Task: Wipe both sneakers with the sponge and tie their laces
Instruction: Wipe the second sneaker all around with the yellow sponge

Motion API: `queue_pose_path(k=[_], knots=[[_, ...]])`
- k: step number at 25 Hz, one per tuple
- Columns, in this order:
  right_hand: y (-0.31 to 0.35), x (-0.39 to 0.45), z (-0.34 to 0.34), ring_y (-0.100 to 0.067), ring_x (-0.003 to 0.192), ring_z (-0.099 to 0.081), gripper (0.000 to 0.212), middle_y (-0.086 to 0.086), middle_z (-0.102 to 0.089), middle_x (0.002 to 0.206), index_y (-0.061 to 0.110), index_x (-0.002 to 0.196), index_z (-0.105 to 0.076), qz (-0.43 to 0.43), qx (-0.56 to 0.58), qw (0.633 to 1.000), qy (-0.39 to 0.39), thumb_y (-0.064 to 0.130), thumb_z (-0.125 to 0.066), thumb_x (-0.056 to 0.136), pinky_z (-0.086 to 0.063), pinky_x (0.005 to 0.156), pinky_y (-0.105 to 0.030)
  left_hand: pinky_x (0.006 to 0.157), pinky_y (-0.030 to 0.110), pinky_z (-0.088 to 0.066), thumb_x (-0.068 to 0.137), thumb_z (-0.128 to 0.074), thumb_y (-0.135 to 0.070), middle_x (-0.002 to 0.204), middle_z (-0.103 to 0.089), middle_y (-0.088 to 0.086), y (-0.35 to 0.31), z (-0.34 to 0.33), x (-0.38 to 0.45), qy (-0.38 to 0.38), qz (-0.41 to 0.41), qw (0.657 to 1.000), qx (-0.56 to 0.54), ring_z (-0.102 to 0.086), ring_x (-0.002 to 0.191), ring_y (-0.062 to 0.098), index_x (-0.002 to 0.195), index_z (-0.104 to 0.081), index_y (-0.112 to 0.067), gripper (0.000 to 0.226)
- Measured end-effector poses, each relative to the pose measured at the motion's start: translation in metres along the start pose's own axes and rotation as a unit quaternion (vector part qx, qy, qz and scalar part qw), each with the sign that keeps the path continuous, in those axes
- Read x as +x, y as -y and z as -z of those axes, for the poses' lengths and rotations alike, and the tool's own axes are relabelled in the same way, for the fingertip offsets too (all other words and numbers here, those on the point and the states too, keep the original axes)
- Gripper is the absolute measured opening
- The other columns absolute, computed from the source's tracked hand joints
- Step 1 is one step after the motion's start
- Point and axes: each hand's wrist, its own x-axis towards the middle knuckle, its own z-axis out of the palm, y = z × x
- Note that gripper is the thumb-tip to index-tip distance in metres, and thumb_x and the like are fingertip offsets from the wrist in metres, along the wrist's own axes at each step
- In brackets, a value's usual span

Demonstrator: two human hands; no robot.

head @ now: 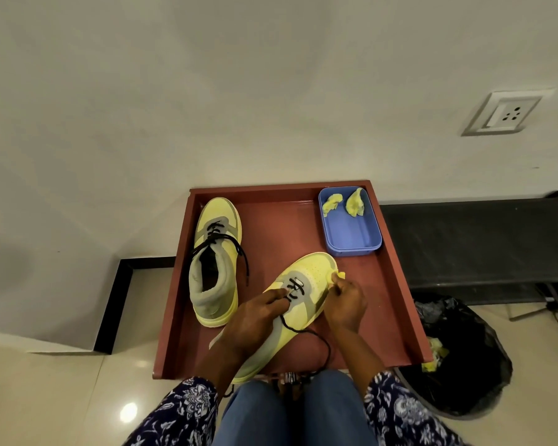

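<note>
Here, near sneaker (298,300) on the red tray (397,284), toe pointing away and to the right, heel toward the knees, long axis running diagonally from near left to far right. Right hand (347,300) at the sneaker's right flank near the toe, fingers (335,280) curled and pinching a small yellow sponge piece (340,274) against the upper. Left hand (255,320) laid over the tongue side, fingers stretched flat toward the black laces (295,288), pressing to steady the shoe rather than gripping. Wiping apparently in progress on this shoe; lace ends loose, one trailing in a loop (319,346) toward the near edge of the tray, so tying not yet done. For the coming stroke, unwiped surface lying mostly leftward and heelward of the right hand, along the shoe's long axis; right hand nearer the toe, left hand nearer the laces and better placed to take them up. Second sneaker (215,262) upright on the left of the tray, toe pointing away, laces untied and hanging over its sides, well apart from both hands. Blue tub (351,243) in the far right corner of the tray, two more sponge pieces (343,202) inside. Black bin bag (464,358) on the floor just right of the tray, yellow scraps within. Wall socket (504,112) up on the right. No brand mark or readable writing visible anywhere.
</note>
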Motion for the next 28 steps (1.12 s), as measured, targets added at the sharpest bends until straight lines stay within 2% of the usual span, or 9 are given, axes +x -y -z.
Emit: queue_pose_path(k=[5, 9, 17, 20, 24, 28], knots=[[-0.009, -0.047, -0.014, -0.036, 0.098, -0.058, 0.027, -0.021, -0.061, 0.103, 0.003, 0.114, -0.064, -0.027, 0.038, 0.999, -0.013, 0.002, -0.052, 0.09, -0.045, 0.084, -0.033, 0.052, 0.02, -0.052, 0.071, -0.038, -0.006, 0.104, -0.07, 0.01, 0.0, -0.001, 0.0, -0.011, -0.004, 1.0, 0.0, -0.07, 0.086, 0.024, 0.087, -0.045, -0.021, 0.023], [-0.01, -0.061, -0.017, -0.033, 0.103, -0.057, 0.028, -0.019, -0.06, 0.109, 0.003, 0.116, -0.063, -0.054, 0.048, 0.997, 0.004, 0.003, -0.052, 0.09, -0.044, 0.089, -0.031, 0.053, 0.019, -0.051, 0.071, -0.037, -0.006, 0.105, -0.07, 0.009, 0.001, -0.001, 0.0, -0.015, -0.007, 1.0, 0.007, -0.07, 0.088, 0.024, 0.087, -0.045, -0.021, 0.023], [0.006, -0.001, -0.004, -0.034, 0.105, -0.057, 0.03, -0.02, -0.06, 0.115, 0.002, 0.118, -0.061, -0.042, -0.007, 0.999, 0.0, 0.001, -0.051, 0.09, -0.044, 0.089, -0.031, 0.055, 0.019, -0.05, 0.071, -0.037, -0.005, 0.105, -0.07, 0.01, 0.001, -0.002, 0.0, -0.015, -0.003, 1.0, -0.002, -0.069, 0.088, 0.024, 0.085, -0.043, -0.022, 0.022], [0.015, 0.032, 0.003, -0.034, 0.106, -0.058, 0.031, -0.018, -0.063, 0.119, 0.006, 0.119, -0.062, -0.009, -0.054, 0.998, 0.033, 0.002, -0.05, 0.09, -0.044, 0.085, -0.029, 0.057, 0.019, -0.051, 0.072, -0.039, -0.004, 0.105, -0.07, 0.01, 0.002, -0.003, -0.001, -0.019, -0.008, 1.0, -0.002, -0.069, 0.088, 0.024, 0.085, -0.043, -0.021, 0.023], [0.019, 0.05, 0.007, -0.036, 0.105, -0.058, 0.034, -0.018, -0.064, 0.118, 0.011, 0.12, -0.061, 0.03, -0.113, 0.99, 0.074, 0.004, -0.047, 0.091, -0.046, 0.088, -0.034, 0.056, 0.021, -0.052, 0.065, -0.056, 0.008, 0.105, -0.069, 0.01, 0.002, -0.008, -0.002, -0.025, 0.001, 1.0, -0.009, -0.069, 0.089, 0.025, 0.085, -0.042, -0.021, 0.038], [0.007, 0.029, 0.003, -0.034, 0.104, -0.058, 0.034, -0.018, -0.063, 0.117, 0.009, 0.122, -0.06, 0.019, -0.078, 0.996, 0.04, 0.002, -0.049, 0.09, -0.046, 0.088, -0.034, 0.055, 0.025, -0.056, 0.072, -0.041, -0.001, 0.107, -0.069, 0.011, 0.004, -0.008, -0.003, -0.021, 0.0, 1.0, -0.005, -0.069, 0.088, 0.027, 0.085, -0.042, -0.02, 0.023]])
